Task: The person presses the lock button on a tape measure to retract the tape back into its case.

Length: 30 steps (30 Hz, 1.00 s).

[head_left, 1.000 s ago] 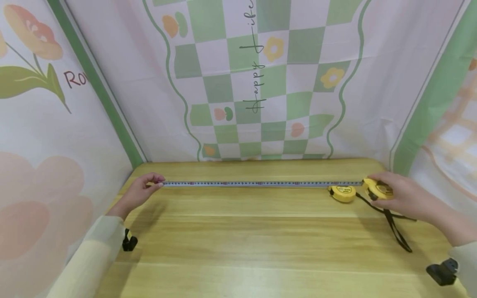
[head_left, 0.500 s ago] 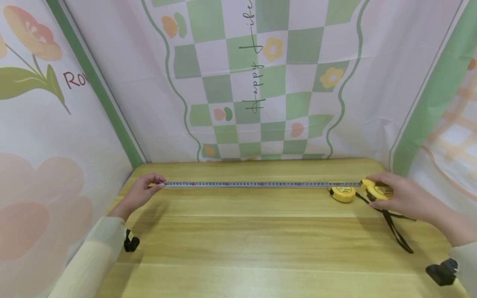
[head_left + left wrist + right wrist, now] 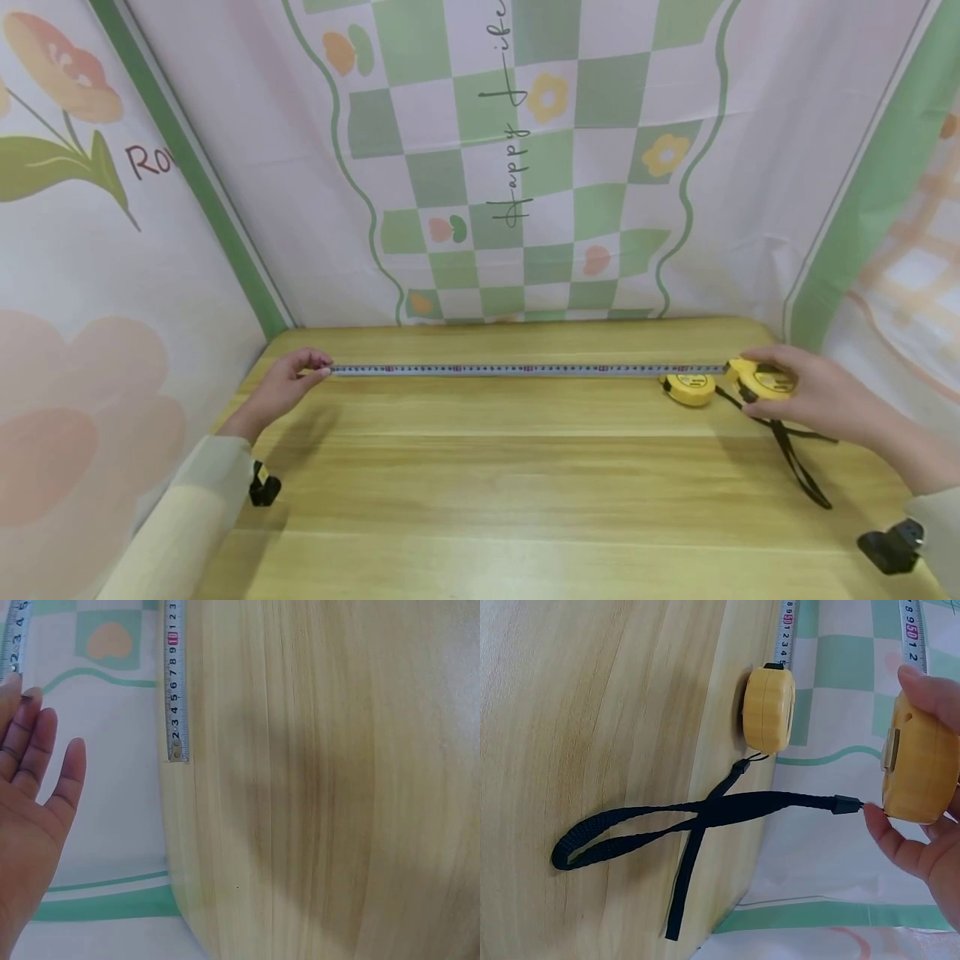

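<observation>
Two yellow tape measures are here, both with blades drawn out. My right hand (image 3: 832, 400) grips the case of one tape measure (image 3: 922, 761), raised off the table. Its blade (image 3: 517, 370) runs straight across to my left hand (image 3: 281, 387), whose thumb and fingertips pinch the free end. The other tape measure (image 3: 769, 709) lies on the table, just left of the held case in the head view. In the left wrist view its blade (image 3: 175, 690) lies along the table edge, its end hook untouched. From the head, the held blade mostly hides this lower one.
Black wrist straps (image 3: 742, 806) trail from both cases; one hangs from the held case. The wooden table (image 3: 487, 492) meets a patterned cloth backdrop (image 3: 525, 167) behind, with cloth walls at both sides. Both sleeves carry a black wrist device (image 3: 890, 547).
The held blade's markings have shifted slightly to the right and the held case a touch to the left. Both hands keep their hold, and the tape measure on the table stays put.
</observation>
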Motion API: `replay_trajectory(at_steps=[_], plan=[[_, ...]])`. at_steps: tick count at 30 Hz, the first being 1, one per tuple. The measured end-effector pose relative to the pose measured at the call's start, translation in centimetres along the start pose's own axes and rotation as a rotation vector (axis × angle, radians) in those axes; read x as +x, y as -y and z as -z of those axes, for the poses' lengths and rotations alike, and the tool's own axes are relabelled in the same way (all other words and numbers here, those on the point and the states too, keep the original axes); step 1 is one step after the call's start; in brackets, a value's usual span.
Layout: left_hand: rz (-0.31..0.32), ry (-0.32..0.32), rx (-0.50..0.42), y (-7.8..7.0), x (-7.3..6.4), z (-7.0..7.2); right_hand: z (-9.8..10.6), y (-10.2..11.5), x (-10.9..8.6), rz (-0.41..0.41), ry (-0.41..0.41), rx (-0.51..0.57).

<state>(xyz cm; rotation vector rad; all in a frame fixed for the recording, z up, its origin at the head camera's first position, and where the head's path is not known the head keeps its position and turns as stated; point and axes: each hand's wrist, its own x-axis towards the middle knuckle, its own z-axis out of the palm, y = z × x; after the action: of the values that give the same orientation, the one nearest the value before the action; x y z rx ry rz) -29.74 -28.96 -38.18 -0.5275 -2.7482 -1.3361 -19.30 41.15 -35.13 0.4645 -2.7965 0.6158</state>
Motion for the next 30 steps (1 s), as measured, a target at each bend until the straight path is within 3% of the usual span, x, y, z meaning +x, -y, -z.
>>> replay_trajectory(at_steps=[19,30], plan=[[0.008,-0.017,-0.023,-0.51,0.35,-0.14,0.36,0.42,-0.01,-0.091,0.022,0.074],[-0.007,-0.009,-0.014,-0.5,0.39,-0.3,0.3,0.56,-0.21,-0.119,0.007,0.065]])
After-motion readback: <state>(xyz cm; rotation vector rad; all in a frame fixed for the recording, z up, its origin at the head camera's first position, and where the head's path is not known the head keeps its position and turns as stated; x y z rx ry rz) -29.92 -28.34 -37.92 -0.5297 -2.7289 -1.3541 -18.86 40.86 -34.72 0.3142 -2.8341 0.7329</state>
